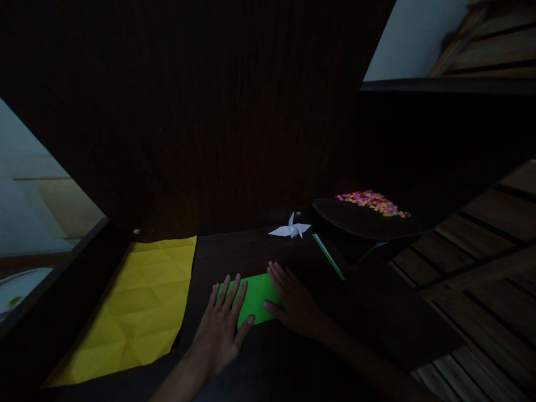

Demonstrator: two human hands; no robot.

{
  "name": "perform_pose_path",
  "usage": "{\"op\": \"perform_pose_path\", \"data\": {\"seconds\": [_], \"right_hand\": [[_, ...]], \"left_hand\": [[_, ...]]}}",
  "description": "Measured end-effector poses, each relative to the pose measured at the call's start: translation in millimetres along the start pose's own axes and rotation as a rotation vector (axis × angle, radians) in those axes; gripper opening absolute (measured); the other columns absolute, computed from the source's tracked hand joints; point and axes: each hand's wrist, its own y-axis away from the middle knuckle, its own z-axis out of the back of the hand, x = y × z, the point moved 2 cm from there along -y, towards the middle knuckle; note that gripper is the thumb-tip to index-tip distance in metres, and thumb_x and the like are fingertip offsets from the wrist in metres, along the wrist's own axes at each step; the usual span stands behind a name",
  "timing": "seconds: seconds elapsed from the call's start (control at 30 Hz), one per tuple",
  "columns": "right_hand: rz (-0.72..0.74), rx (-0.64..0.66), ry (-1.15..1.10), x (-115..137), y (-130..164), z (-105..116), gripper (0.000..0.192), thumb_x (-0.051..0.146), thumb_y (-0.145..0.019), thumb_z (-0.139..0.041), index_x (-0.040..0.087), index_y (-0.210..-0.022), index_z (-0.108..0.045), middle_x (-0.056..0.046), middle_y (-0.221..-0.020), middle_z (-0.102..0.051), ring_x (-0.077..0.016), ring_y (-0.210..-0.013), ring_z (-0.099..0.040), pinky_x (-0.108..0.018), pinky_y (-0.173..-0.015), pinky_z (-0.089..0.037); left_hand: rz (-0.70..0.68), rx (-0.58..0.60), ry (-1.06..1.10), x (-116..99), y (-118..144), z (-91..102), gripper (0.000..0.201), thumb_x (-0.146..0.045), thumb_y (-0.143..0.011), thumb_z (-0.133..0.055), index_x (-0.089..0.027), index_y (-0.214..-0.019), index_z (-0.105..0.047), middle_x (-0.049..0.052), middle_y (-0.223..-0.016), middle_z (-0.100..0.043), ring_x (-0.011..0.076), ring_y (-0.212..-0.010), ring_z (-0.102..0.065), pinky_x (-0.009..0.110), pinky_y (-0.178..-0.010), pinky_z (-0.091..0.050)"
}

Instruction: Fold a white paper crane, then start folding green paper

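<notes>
Both hands (pixel 259 315) lie flat on green paper (pixel 256 297).

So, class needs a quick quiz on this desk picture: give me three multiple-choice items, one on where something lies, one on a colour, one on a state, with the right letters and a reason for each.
1. Where does the white paper crane stand?
A. On the yellow sheet
B. On the dark desk, beyond the hands
C. Under the left hand

2. What colour is the paper under both hands?
A. Green
B. Red
C. Blue

3. How does the big yellow sheet lie?
A. Rolled into a tube
B. Crumpled into a ball
C. Spread flat, marked with creases

Answers:
1 B: the crane sits at the back of the desk, farther from the camera than the left hand and right hand.
2 A: the green paper shows between the two flat palms.
3 C: the sheet lies open to the left, with fold lines crossing it.
</notes>
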Motion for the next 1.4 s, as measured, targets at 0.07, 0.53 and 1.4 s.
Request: {"op": "perform_pose_path", "data": {"seconds": [0.07,0.53,1.4], "right_hand": [[-0.030,-0.031,0.028,-5,4,-1,0.077,0.055,-0.095,-0.039,0.011,-0.152,-0.012,-0.014,-0.157,-0.021,-0.0253,-0.146,-0.015,-0.050,-0.116,-0.023],[-0.249,-0.069,0.113,-15,20,-5,0.089,0.066,-0.090,-0.037,0.002,-0.150,-0.020,-0.019,-0.156,-0.014,-0.0304,-0.146,-0.012,-0.053,-0.117,-0.019],[-0.118,-0.098,0.136,-3,8,-9,0.050,0.030,-0.100,-0.032,0.010,-0.145,-0.035,-0.015,-0.150,-0.036,-0.0286,-0.142,-0.028,-0.057,-0.115,-0.023]], "left_hand": [[0.003,-0.005,-0.005,0,0,-1.1,0.069,-0.054,-0.095,-0.039,-0.021,-0.152,-0.019,0.010,-0.157,-0.027,0.0327,-0.143,-0.024,0.053,-0.109,-0.031],[-0.001,-0.032,-0.018,2,1,-4.4,0.068,-0.054,-0.094,-0.040,-0.023,-0.152,-0.021,0.011,-0.157,-0.025,0.0342,-0.142,-0.023,0.054,-0.107,-0.033],[-0.045,-0.014,0.042,2,-2,-3.2,0.063,-0.052,-0.097,-0.036,-0.028,-0.152,-0.018,0.004,-0.155,-0.031,0.0324,-0.142,-0.025,0.056,-0.109,-0.030]]}}
